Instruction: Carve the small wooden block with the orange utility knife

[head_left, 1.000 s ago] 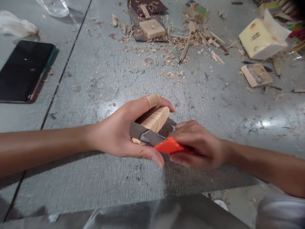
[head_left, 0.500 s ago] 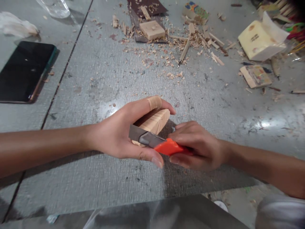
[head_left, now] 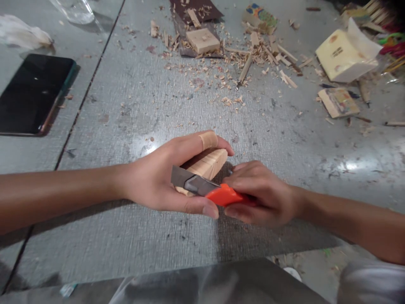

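Observation:
My left hand [head_left: 164,175] is wrapped round a light wooden piece [head_left: 209,164] just above the grey table, its index finger along the far side and its thumb on the near side. A bandage [head_left: 209,139] circles that index finger. In my right hand [head_left: 261,192] is a red-handled utility knife [head_left: 226,194], its fingers closed round the handle. The wide metal blade points left and lies across the near part of the wood, close to my left palm and thumb. The wood's lower end is partly hidden by the blade.
A black phone [head_left: 34,95] lies at the left, below a glass [head_left: 76,10]. At the back are a square wood block [head_left: 203,40], shavings and a carving tool [head_left: 244,71]. A tissue pack [head_left: 346,55] and a patterned block [head_left: 339,102] sit at the right.
My left index finger and the wood's upper end have shifted very slightly toward me. The thumb has moved up a little. My right hand and the knife are almost unmoved.

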The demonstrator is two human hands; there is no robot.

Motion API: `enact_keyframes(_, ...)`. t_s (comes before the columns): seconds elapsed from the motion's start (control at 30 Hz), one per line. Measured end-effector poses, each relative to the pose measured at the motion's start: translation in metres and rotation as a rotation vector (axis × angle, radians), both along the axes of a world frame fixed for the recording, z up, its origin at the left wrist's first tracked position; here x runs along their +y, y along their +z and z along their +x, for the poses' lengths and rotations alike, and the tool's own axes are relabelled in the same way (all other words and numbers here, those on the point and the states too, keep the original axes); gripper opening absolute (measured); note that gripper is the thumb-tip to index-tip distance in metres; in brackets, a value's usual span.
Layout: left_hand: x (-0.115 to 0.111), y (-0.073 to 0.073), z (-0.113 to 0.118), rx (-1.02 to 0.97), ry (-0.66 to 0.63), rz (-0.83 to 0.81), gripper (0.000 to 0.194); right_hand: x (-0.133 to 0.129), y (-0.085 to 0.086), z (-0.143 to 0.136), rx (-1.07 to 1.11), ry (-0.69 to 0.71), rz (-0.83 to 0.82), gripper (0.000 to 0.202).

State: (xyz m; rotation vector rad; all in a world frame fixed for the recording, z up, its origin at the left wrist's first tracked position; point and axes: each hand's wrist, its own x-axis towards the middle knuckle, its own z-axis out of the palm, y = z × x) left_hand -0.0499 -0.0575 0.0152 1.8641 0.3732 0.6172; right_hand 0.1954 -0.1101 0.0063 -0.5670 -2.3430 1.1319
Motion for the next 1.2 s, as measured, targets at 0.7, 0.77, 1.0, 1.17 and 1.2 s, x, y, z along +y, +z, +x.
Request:
enact_keyframes(0.7, 0.0019, 0.0025, 0.0000, 0.035, -0.015, 0.074, 0.065, -0.0005, 0.0009, -0.0005, -0.007, -0.018, 0.016, 0.023)
enact_keyframes(0.77, 0.0017, 0.0033, 0.0001, 0.044, -0.012, 0.092, 0.065, -0.0004, 0.0013, -0.0003, -0.011, -0.010, 0.004, 0.024)
enact_keyframes(1.0, 0.0015, 0.0039, -0.0004, 0.061, -0.024, 0.073, 0.066, -0.0001, 0.0022, 0.0004, -0.043, 0.002, -0.013, 0.027)
enact_keyframes(1.17, 0.0031, 0.0071, -0.0010, 0.092, -0.037, 0.100, 0.066, -0.0003, 0.0024, -0.0001, -0.049, -0.001, -0.014, 0.026)
enact_keyframes(1.2, 0.0033, 0.0079, -0.0013, 0.098, -0.045, 0.110, 0.067, -0.0001, 0.0023, -0.0003, -0.053, -0.005, -0.006, 0.027)
